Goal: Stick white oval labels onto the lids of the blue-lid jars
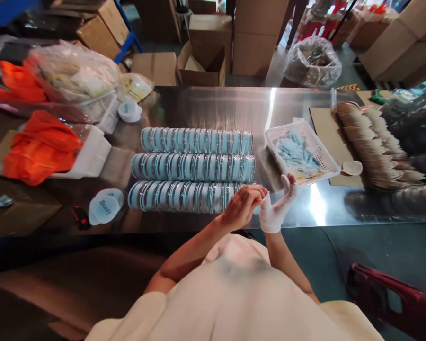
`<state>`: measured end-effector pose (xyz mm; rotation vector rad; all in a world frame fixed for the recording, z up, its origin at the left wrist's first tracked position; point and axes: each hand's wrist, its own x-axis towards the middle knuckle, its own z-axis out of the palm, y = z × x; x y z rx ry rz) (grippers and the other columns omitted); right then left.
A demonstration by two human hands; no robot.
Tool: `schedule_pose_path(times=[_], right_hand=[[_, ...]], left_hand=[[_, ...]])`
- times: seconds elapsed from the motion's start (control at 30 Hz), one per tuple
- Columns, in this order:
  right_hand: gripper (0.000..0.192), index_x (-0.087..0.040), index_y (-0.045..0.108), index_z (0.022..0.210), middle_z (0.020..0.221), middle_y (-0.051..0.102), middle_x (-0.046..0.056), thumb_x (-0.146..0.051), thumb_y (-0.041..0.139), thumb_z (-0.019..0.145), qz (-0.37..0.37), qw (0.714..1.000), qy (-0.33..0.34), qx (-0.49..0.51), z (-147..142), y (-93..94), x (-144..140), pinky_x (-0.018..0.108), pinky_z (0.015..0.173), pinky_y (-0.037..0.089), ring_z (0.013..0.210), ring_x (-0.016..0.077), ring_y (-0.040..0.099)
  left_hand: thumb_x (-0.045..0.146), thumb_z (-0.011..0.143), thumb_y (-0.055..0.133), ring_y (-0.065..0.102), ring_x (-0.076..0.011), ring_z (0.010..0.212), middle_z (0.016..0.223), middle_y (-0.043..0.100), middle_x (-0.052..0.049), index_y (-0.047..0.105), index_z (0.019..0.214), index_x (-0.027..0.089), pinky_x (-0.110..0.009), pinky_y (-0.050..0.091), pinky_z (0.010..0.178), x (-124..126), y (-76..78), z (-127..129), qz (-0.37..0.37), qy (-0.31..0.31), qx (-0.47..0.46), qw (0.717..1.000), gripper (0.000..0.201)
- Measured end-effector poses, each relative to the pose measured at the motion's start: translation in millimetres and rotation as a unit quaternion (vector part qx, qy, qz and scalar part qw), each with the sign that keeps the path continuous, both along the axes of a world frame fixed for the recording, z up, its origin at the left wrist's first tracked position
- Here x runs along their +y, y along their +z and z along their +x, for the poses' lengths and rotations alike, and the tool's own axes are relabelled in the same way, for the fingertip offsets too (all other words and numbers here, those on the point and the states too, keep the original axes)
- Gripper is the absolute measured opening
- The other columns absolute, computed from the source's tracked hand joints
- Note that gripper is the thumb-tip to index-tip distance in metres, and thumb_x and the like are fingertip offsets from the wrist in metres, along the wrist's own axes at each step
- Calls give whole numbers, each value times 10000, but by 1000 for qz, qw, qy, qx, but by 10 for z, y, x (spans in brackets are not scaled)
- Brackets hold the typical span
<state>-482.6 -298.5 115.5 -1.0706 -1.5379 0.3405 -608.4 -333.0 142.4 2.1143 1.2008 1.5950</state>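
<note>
My left hand (245,204) is bare, its fingertips pinched on the thumb side of the white glove (271,219) worn on my right hand. My right hand (283,203) has its fingers spread and holds nothing. Both hands are over the table's near edge, at the right end of the closest of three rows of clear round containers (191,168) with pale blue bands, packed side by side. Beyond my right hand stands a white plastic basket (328,163) with small pale blue packets (294,150) inside.
Stacked brown cardboard pieces (379,147) lie at the right of the metal table (213,106). At left are round white labels (105,206), a small red-and-black object (81,218), orange cloth (40,147) and white baskets (94,154). Cardboard boxes (202,64) stand behind the table.
</note>
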Motion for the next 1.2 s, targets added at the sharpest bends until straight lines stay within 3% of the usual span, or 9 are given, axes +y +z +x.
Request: schedule_pose_path(times=[0.1, 0.2, 0.37, 0.53, 0.6, 0.73, 0.83, 1.0, 1.2], right_hand=[[761, -275, 198, 1554, 1549, 307, 166, -477, 577, 926, -13, 1000, 10, 9, -16, -4, -17, 640, 1149, 346, 1401, 318, 433], [756, -291, 218, 1546, 1553, 313, 154, -472, 599, 919, -32, 998, 21, 41, -62, 4, -71, 620, 1162, 342, 1402, 303, 433], [639, -293, 256, 1542, 1574, 317, 154, -549, 447, 988, -91, 989, 51, 104, -151, 12, -173, 591, 1165, 357, 1402, 279, 444], [799, -290, 272, 1551, 1581, 352, 160, -738, 463, 916, -204, 938, 197, 200, -149, -2, -188, 550, 1075, 481, 1385, 305, 483], [868, -280, 279, 1560, 1578, 375, 167, -783, 480, 881, -245, 909, 251, 224, -135, -3, -173, 546, 1076, 481, 1365, 313, 511], [905, -288, 291, 1563, 1602, 352, 169, -827, 466, 857, -278, 883, 283, 250, -107, -6, -143, 545, 1085, 473, 1371, 313, 511], [881, -300, 317, 1548, 1607, 343, 164, -798, 525, 852, -266, 884, 285, 258, -90, -17, -135, 568, 1095, 456, 1392, 323, 487], [937, -323, 346, 1529, 1605, 346, 145, -843, 571, 782, -267, 879, 320, 231, -9, -94, -214, 583, 1119, 431, 1396, 325, 474], [969, -354, 364, 1526, 1634, 310, 116, -761, 724, 725, -359, 774, 491, 179, 343, -303, -480, 567, 1162, 376, 1476, 321, 371]], left_hand=[[239, 1069, 390, 677, -136, 835, 900, 659, -27, 475, 1004, 221, -251, 528, 725, 26, -95, 4, -3, -22, -73, 997, 109], [276, 1067, 414, 674, -120, 720, 910, 707, -24, 487, 1090, 224, -232, 489, 625, 44, -142, 38, -49, 29, -60, 997, 92], [360, 1075, 378, 659, -198, 971, 958, 738, -64, 561, 1167, 202, -405, 462, 954, 6, -122, 201, -115, 128, -25, 985, 258], [552, 1044, 370, 612, -233, 1082, 974, 730, -84, 658, 1135, 210, -427, 460, 998, 0, -65, 238, -194, -20, -144, 970, 457], [630, 1015, 375, 641, -213, 955, 948, 714, -92, 696, 1085, 188, -380, 520, 891, 19, -54, 200, -247, -83, -253, 932, 550], [674, 877, 623, 546, -109, 611, 776, 655, -33, 732, 949, 151, -257, 460, 582, 19, -47, 75, -378, -107, -414, 821, 539], [607, 742, 798, 515, -82, 560, 693, 635, -11, 745, 806, 137, -223, 393, 529, -1, -9, -51, -473, -143, -400, 772, 477], [508, 631, 879, 556, -97, 585, 677, 675, -31, 759, 711, 132, -231, 422, 565, 26, 73, -220, -551, -213, -337, 733, 402], [398, 644, 877, 565, -110, 619, 647, 651, -10, 726, 672, 137, -231, 447, 600, -180, -213, -122, -652, -335, -229, 641, 303]])
